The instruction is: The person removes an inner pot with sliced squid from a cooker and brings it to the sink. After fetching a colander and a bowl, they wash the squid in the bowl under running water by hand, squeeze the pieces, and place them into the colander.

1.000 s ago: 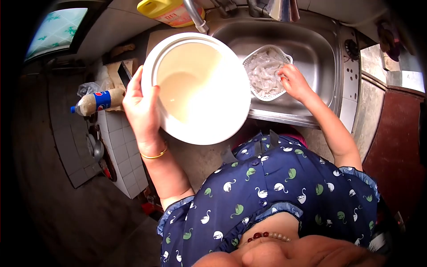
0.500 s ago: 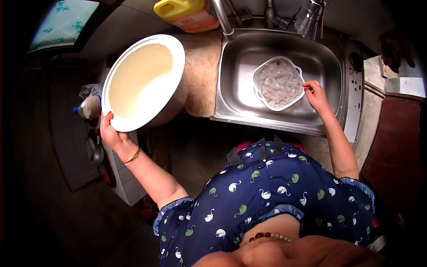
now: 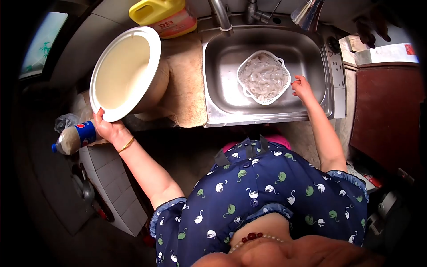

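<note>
My left hand (image 3: 109,130) is closed on the near rim of a large white basin (image 3: 155,55), thumb over the edge. The basin looks tilted and holds cloudy, pale yellowish liquid (image 3: 122,71). A white perforated basket (image 3: 266,103) full of translucent, whitish strips (image 3: 264,78) sits in the steel sink (image 3: 224,98); I cannot tell what the strips are. Just right of the basket, my right hand (image 3: 303,89) hovers over the sink with its fingers loosely apart, holding nothing.
A yellow jug (image 3: 162,18) stands behind the tan mat (image 3: 189,80) on the counter. The faucet (image 3: 219,15) rises at the sink's back edge. Left of the basin lies a plastic bottle (image 3: 73,138) with pale contents. A dark red panel (image 3: 384,111) is at the right.
The whole view has shifted. My right hand has come slightly away from the basket's edge, and its fingers have loosened. My left hand still grips the basin's rim.
</note>
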Demonstrator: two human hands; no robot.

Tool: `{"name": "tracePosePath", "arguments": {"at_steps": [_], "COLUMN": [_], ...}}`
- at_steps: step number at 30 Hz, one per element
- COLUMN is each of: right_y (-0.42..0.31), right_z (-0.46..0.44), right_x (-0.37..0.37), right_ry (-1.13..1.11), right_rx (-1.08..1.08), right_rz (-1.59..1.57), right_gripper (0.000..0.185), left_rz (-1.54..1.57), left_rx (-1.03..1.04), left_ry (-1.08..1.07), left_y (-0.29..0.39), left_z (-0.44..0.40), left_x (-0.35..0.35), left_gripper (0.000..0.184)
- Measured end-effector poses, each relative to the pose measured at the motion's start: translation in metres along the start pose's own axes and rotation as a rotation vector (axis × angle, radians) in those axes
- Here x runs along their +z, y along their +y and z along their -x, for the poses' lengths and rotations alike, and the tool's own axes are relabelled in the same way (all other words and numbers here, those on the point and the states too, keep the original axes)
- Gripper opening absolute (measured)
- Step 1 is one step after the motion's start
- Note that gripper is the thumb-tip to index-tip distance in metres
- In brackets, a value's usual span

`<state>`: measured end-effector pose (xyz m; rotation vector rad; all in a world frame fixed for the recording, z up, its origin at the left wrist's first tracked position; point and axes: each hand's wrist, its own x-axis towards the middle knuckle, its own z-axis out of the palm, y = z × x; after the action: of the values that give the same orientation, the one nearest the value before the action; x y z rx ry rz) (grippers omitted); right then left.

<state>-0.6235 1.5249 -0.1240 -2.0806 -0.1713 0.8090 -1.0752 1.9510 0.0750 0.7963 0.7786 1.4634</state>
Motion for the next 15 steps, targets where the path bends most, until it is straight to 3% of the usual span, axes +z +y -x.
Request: {"name": "tracePosePath", "arguments": {"at_steps": [3,8,12,15], "right_y": [-0.006,-0.001,0.000,0.007], "right_z": [0.009,-0.002,-0.017,-0.040], "right_x": [0.006,0.013,0.018,0.019], "right_ry": [-0.031,-0.069,-0.170,-0.373], "right_rx": [0.172,0.257,0.264,0.285], "right_rz": [-0.128,-0.203,-0.257,-0.307], "right_gripper": [0.057,0.064,0.054,0.047], "left_rz": [-0.042,-0.139,-0.117,-0.242], "left_rx": [0.023,-0.060,-0.167,-0.271], "left_ry": [-0.024,0.020,-0.055,0.110], "left_y": [-0.011,-0.013,-0.011,0.000], "left_z": [0.012,0.033,0.043,0.087], "left_x": [-0.001,-0.024,-0.066,-0.069], "left_gripper": [0.039,0.040,0.034,0.040]}}
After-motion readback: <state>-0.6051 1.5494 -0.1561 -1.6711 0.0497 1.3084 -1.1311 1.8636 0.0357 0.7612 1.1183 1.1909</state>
